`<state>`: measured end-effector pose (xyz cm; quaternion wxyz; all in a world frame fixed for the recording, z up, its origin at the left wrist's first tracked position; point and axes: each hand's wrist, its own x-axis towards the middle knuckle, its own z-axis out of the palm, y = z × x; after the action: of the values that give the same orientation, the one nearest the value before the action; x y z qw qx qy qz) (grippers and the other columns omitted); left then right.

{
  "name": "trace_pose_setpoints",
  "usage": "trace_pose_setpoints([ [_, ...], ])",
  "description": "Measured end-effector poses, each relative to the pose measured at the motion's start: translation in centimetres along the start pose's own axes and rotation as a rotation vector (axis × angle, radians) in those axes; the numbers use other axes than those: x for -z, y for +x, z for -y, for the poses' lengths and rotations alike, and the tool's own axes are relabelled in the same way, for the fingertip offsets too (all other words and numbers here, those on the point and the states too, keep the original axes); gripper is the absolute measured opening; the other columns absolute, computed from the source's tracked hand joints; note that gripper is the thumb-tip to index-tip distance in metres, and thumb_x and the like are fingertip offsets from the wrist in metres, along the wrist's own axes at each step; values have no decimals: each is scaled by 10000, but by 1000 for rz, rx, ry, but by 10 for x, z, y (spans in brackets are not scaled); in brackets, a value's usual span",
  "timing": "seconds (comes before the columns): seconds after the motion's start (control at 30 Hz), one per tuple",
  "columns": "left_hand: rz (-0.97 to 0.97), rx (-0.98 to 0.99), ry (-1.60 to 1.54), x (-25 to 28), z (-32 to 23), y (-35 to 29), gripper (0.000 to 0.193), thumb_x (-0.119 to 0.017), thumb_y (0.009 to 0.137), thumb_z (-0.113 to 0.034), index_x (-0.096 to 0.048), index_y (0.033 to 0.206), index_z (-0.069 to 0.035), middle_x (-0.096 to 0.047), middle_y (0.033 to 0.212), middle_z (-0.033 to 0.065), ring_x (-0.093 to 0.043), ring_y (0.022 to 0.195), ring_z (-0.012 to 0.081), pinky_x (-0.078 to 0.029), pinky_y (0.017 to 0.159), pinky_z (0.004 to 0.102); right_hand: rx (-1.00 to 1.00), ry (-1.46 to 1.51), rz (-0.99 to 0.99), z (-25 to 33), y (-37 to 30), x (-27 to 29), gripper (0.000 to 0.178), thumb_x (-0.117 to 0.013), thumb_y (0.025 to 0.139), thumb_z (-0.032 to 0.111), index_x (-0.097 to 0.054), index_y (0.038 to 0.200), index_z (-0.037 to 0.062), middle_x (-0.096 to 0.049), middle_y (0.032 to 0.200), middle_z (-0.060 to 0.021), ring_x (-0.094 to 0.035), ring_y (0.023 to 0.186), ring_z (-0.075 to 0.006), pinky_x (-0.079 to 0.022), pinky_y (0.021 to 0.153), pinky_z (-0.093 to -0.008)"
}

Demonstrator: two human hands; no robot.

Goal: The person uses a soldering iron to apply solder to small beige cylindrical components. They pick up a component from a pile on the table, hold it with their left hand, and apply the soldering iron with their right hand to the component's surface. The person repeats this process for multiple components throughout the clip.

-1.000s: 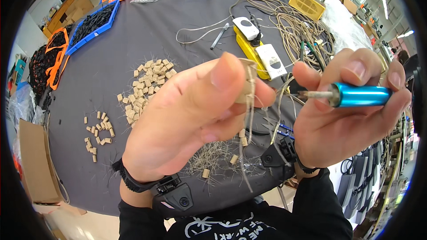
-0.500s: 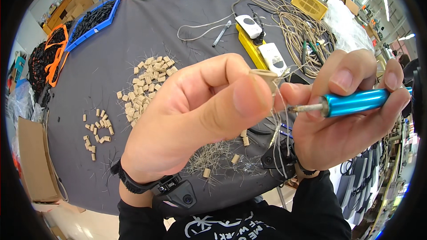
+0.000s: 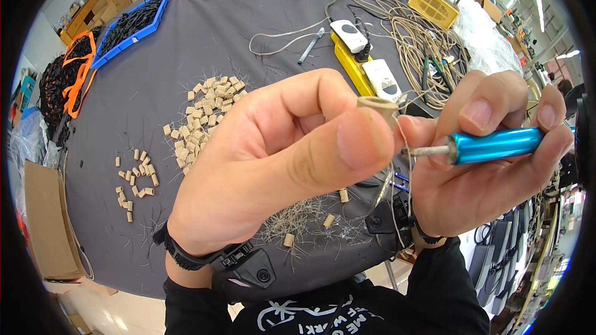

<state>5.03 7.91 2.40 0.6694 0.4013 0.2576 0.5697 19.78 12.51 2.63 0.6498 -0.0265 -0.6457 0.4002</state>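
My left hand (image 3: 273, 161) is closed, pinching a small tan cylinder (image 3: 377, 104) between thumb and forefinger, its hollow-looking end turned up. A thin pale strand (image 3: 405, 149) runs from beside the cylinder past my right fingertips and hangs down. In my right hand (image 3: 478, 198) lies a tool with a shiny blue handle (image 3: 496, 146) and a thin metal shaft, gripped by curled fingers. Its tip points left toward the cylinder, close to the strand; whether they touch I cannot tell. The right thumb and forefinger are near the cylinder, partly hidden behind my left thumb.
Tan cylinders with wire ends form a large pile (image 3: 208, 108) and a smaller group (image 3: 138, 177) on the grey cloth (image 3: 124, 236). Wire clippings (image 3: 292, 223) lie below my hands. Beyond are a yellow power strip (image 3: 351, 62), coiled cable (image 3: 403, 25), a pen (image 3: 311, 46) and a blue tray (image 3: 139, 34).
My left hand has shifted slightly right with the cylinder, closer to the tool tip. The hanging strands have moved right and lie closer together. My right hand is almost still.
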Motion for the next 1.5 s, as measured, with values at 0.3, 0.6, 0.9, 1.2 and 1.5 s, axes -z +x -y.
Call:
trace_pose_setpoints([
  [0.3, -53, 8, 36, -3, 1, -1, 244, -537, 816, -281, -429, 696, -99, -442, 543, -32, -306, 417, 14, -365, 560, 201, -28, 6, -40, 2, -1, -3, 269, -292, 898, 393, -340, 904, 128, -469, 730, -84, -441, 478, -115, -521, 408, -213],
  [0.6, 99, -22, 61, 9, 3, 0, 352, -608, 751, -390, -454, 780, -74, -468, 659, -9, -323, 446, 15, -308, 491, 172, -26, 96, 7, 2, -1, 2, 280, -284, 899, 398, -379, 985, 149, -467, 819, -108, -504, 607, -127, -552, 451, -301],
  [0.9, 115, -56, 5, 12, 8, 1, 421, -654, 695, -415, -464, 828, -64, -464, 721, -11, -348, 512, 23, -266, 474, 166, -107, 220, 51, 7, -3, 11, 307, -273, 894, 420, -377, 1043, 174, -445, 883, -145, -535, 819, -192, -553, 595, -480],
  [1.2, 107, -30, 13, 11, 8, 1, 441, -668, 675, -431, -463, 826, -70, -465, 729, -15, -345, 522, 29, -249, 483, 182, -110, 228, 160, 6, 0, 18, 306, -276, 894, 418, -375, 1060, 180, -452, 895, -158, -538, 839, -206, -558, 582, -457],
  [1.5, 120, -43, 50, 14, 9, 1, 458, -651, 683, -455, -456, 842, -73, -476, 746, -13, -346, 485, 23, -249, 482, 182, -75, 141, 42, 5, -1, 17, 290, -318, 892, 403, -436, 1014, 168, -469, 876, -159, -517, 778, -176, -559, 509, -257],
])
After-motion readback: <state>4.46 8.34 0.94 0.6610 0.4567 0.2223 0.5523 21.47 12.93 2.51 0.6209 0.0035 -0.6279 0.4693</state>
